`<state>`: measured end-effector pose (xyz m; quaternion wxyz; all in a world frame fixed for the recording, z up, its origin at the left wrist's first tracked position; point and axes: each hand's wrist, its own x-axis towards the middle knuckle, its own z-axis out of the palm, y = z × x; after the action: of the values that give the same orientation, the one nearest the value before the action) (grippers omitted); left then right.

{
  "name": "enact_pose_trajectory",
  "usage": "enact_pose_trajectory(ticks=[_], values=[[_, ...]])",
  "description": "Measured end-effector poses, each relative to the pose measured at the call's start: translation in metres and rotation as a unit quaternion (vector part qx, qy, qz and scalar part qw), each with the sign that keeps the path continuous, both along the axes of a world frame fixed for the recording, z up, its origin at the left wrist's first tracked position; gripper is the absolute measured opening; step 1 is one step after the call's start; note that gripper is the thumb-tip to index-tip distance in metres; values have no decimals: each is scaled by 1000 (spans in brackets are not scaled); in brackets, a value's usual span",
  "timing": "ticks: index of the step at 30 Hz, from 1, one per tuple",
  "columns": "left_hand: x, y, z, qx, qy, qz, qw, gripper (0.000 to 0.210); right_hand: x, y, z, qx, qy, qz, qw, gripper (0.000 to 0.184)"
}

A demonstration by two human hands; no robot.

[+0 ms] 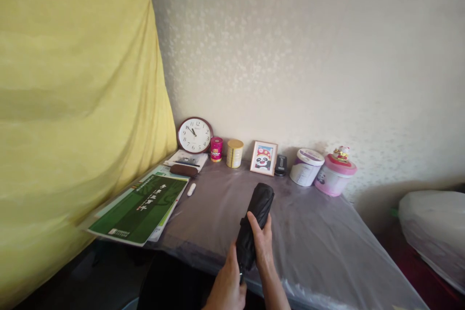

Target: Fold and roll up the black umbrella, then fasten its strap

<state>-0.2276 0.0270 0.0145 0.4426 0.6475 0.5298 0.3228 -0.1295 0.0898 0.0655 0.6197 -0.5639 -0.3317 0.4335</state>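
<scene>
A folded black umbrella point(262, 199) is held up at a tilt over the table's front edge, its top leaning away to the right. My right hand point(263, 242) is wrapped round the middle of its canopy, thumb along the near side. Lower down, my left hand point(229, 281) closes round the handle end, most of which the fingers hide. A bit of shiny shaft or handle shows between the left fingers and the cloth. The canopy looks rolled up.
Along the wall stand a clock point(195, 135), a pink tin point(216, 149), a yellow-lidded can point(235, 154), a framed panda picture point(263, 158), a stapler-like black object point(281, 165), a white tub point(307, 168) and a pink tub point(334, 177). Green booklets point(156, 198) and a brown case point(183, 170) lie left.
</scene>
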Motion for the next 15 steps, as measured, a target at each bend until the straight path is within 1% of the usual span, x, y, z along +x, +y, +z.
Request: enact_pose_trajectory(ticks=[2, 4, 5, 6, 8, 9, 10, 11, 13, 15], values=[[-1, 0, 4, 13, 4, 0, 1000, 85, 1, 0, 0, -7, 19, -2, 1000, 61], [-3, 0, 13, -1, -52, -20, 998, 82, 3, 0, 0, -11, 57, 5, 998, 60], [-3, 1, 18, -28, -96, -39, 994, 81, 4, -1, -1, -13, 78, 11, 997, 60], [-4, 1, 23, -80, -142, -64, 985, 80, 5, -1, -1, -15, 98, 17, 995, 60], [-5, 2, 31, -185, -216, -122, 951, 78, 7, -3, -2, -24, 126, 32, 991, 60], [-5, 2, 34, -213, -239, -141, 937, 77, 7, -4, -3, -27, 133, 44, 990, 60], [-4, 2, 34, -222, -253, -151, 930, 75, 7, -4, -3, -26, 134, 55, 989, 59], [-4, 1, 33, -219, -255, -149, 930, 72, 7, -5, -3, -22, 128, 65, 989, 59], [-2, 1, 27, -209, -233, -120, 942, 65, 8, -4, -4, -9, 96, 66, 993, 58], [0, 0, 18, -181, -189, -89, 961, 66, 8, -2, -5, 5, 51, 45, 998, 60]])
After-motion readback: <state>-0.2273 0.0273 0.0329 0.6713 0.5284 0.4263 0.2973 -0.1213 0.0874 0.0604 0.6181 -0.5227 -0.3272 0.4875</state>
